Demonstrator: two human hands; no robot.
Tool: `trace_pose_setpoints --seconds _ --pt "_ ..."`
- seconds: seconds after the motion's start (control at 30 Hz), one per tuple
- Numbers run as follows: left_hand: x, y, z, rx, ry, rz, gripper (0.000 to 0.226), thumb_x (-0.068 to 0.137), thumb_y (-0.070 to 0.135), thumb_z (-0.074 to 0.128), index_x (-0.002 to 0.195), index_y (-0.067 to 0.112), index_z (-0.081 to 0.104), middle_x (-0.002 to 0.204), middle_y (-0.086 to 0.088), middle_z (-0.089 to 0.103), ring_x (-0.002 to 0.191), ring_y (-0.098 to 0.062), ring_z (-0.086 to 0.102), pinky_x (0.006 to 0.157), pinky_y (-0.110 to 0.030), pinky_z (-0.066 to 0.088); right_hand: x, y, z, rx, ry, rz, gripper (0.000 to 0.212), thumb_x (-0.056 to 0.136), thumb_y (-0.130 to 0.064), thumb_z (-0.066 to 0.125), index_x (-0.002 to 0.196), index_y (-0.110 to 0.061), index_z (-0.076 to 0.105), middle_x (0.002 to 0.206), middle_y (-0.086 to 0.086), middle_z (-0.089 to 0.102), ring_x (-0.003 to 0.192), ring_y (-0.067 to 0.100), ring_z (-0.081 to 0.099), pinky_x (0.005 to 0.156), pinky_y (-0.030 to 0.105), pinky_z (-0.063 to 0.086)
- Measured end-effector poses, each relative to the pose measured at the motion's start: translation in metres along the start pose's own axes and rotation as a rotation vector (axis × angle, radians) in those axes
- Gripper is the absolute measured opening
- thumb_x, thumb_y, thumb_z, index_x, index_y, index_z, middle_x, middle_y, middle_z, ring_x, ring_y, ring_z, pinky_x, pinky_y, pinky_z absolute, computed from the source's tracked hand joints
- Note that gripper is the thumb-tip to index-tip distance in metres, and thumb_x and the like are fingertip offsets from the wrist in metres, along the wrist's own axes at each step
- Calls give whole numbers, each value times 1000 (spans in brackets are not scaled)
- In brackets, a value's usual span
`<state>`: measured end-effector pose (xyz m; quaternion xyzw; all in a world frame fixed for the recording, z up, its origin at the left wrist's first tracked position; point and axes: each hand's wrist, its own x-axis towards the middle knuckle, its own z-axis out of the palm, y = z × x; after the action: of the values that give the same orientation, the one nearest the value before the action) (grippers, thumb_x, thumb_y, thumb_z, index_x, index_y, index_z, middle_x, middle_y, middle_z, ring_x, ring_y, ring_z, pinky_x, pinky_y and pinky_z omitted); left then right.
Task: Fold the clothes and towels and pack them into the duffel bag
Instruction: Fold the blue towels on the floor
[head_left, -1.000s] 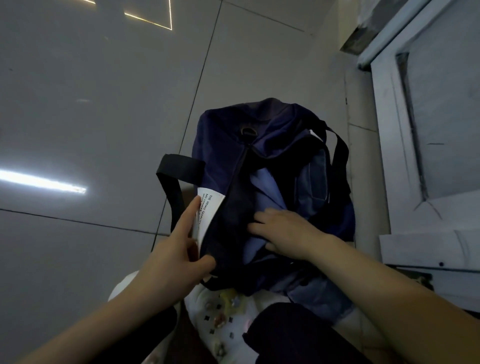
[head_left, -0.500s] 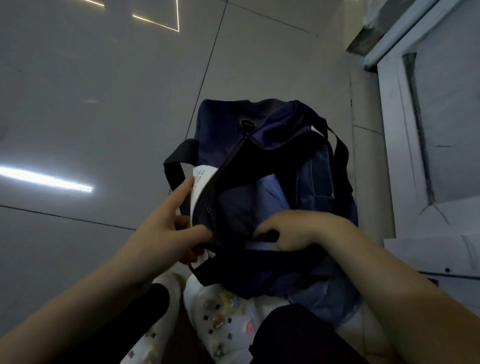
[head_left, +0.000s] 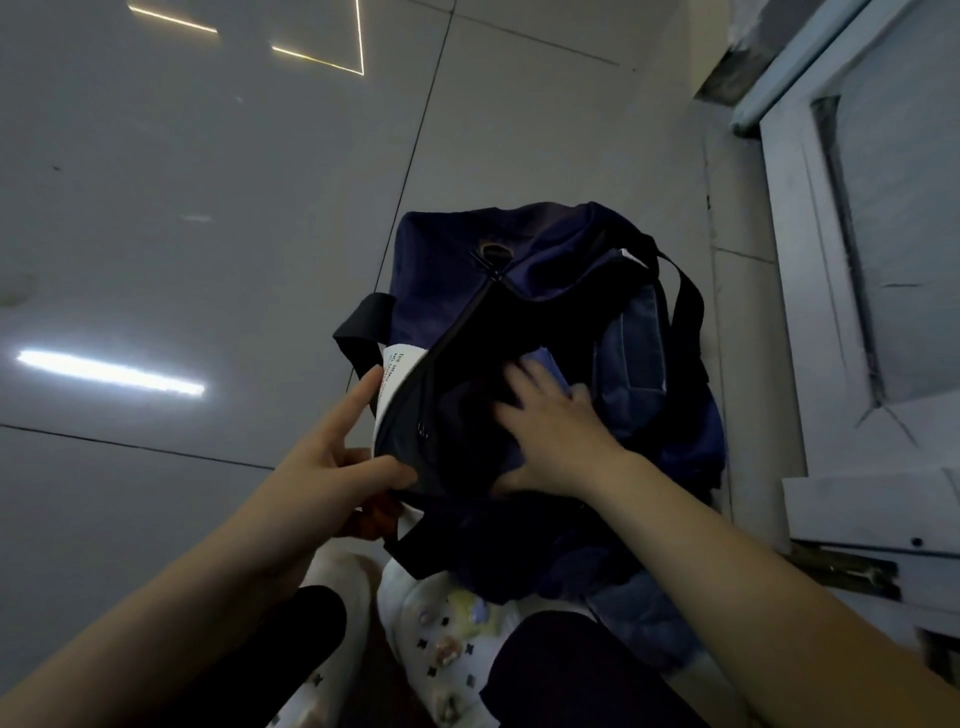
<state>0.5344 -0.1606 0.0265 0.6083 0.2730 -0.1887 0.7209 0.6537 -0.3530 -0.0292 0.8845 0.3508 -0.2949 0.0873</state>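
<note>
— Both hands are at the navy fabric duffel bag (head_left: 519, 291) on the pale tiled floor (head_left: 208, 208). How do they sit now?

— My left hand (head_left: 332, 462) pinches the near-left lip of the bag's opening between thumb and fingers, forefinger stretched along the white printed tag (head_left: 397, 371) that sticks out there. My right hand (head_left: 550, 426) lies flat inside the mouth, fingers spread wide, pressing on the dark folded garment (head_left: 462, 410) within.

— What changed in the last second?

— A moment ago my right fingers were curled, tucking the cloth in; now they have flattened and slid further into the bag. The opening, pulled leftward by my left hand, gapes wider than before.

— And what does that tell you?

— I judge this piece is seated and I'm packing it down to make room. A lighter blue cloth (head_left: 545, 364) shows just beyond my right fingers, also inside the bag.

— Anything else near the bag?

— My white charm-studded clogs (head_left: 441, 639) sit just nearer than it, and a pale panelled door (head_left: 857, 260) stands to its right.
</note>
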Motion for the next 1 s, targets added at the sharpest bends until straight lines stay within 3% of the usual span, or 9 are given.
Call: trace_pose_setpoints --seconds 0.2,0.3,0.4,0.53,0.63,0.73,0.8,0.9,1.0 --pt "13 -8 9 -71 -1 -45 69 84 5 65 133 47 38 97 -9 70 75 -18 66 56 -26 54 -7 21 10 290 -60 119 100 75 -61 69 150 -44 6 155 -8 -31 146 30 -17 115 53 20" --pt "29 -23 14 -147 -32 -104 64 82 16 70 133 42 43 111 2 66 83 -13 69 56 -22 53 -14 29 2 303 32 103 90 81 -57 66 150 -46 8 158 -10 -22 147 31 -12 118 50 14" --pt "47 -32 26 -233 -175 -236 71 66 33 79 131 26 53 111 -5 70 78 -27 67 58 -28 51 -25 41 -2 240 57 112 84 83 -57 62 150 -46 12 160 -11 -15 147 34 -6 119 50 9" --pt "71 -25 60 -319 -224 -291 29 80 25 64 104 11 69 90 -6 75 70 -19 71 56 -22 51 -36 65 -9 189 52 173 81 86 -55 60 151 -43 13 161 -7 -10 147 33 -3 119 50 8" --pt "92 -13 82 -309 -264 -276 45 72 31 68 113 13 68 104 -9 73 96 -27 68 77 -33 53 -42 84 -12 175 91 229 74 90 -51 56 151 -40 16 162 -5 -4 147 31 1 119 50 11" --pt "111 0 99 -220 -297 -197 69 70 39 75 133 20 53 119 -4 67 107 -26 63 77 -32 51 -47 99 -11 161 113 287 66 94 -49 51 151 -36 19 162 -3 4 147 30 6 117 52 15" --pt "118 8 111 -151 -336 -149 57 80 40 69 132 27 49 122 0 64 108 -20 61 76 -28 51 -51 105 -8 201 170 311 60 97 -40 51 151 -31 26 161 0 12 145 30 14 116 48 21" --pt "118 12 112 -88 -339 -113 28 86 47 59 112 36 54 115 7 65 102 -11 60 88 -30 48 -56 112 -7 278 373 337 48 96 -28 54 143 -21 45 152 6 33 136 30 33 107 42 36" --pt "111 7 92 18 -258 -53 40 80 57 64 111 33 61 109 5 68 101 -12 63 88 -31 49 -61 111 -11 389 574 318 33 95 -22 56 127 -13 60 130 5 53 116 24 51 91 35 44"
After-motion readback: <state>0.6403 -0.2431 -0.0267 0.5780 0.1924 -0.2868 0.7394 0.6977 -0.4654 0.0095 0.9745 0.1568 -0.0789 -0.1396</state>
